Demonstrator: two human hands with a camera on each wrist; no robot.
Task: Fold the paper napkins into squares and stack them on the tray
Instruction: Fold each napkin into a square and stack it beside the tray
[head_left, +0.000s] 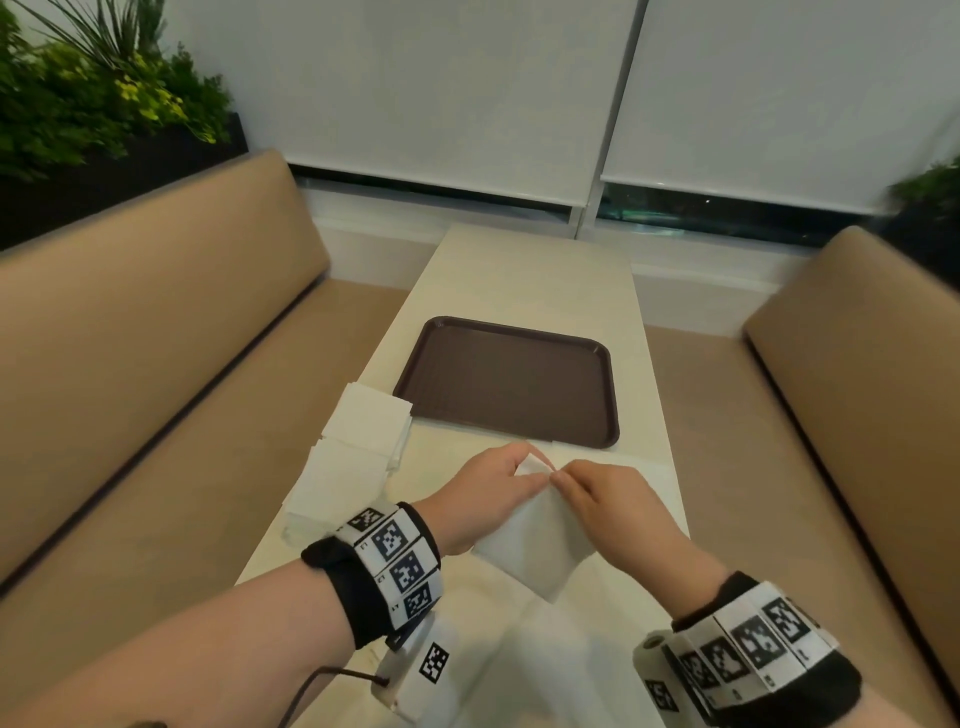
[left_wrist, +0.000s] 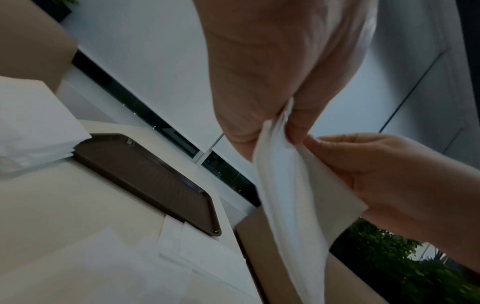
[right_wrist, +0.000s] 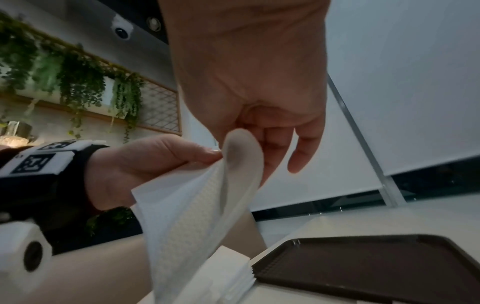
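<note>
A white paper napkin hangs above the table, held up by one corner between both hands. My left hand pinches that top corner with thumb and forefinger, and my right hand pinches the same corner from the other side. The left wrist view shows the napkin drooping in loose layers below the pinch. In the right wrist view the napkin curls over at its top. The dark brown tray lies beyond the hands with nothing on it. Stacked white napkins sit left of the tray.
More white napkins lie flat on the cream table under and right of the hands. Tan padded benches run along both sides of the narrow table. Plants stand behind the left bench, and a window with blinds is at the far end.
</note>
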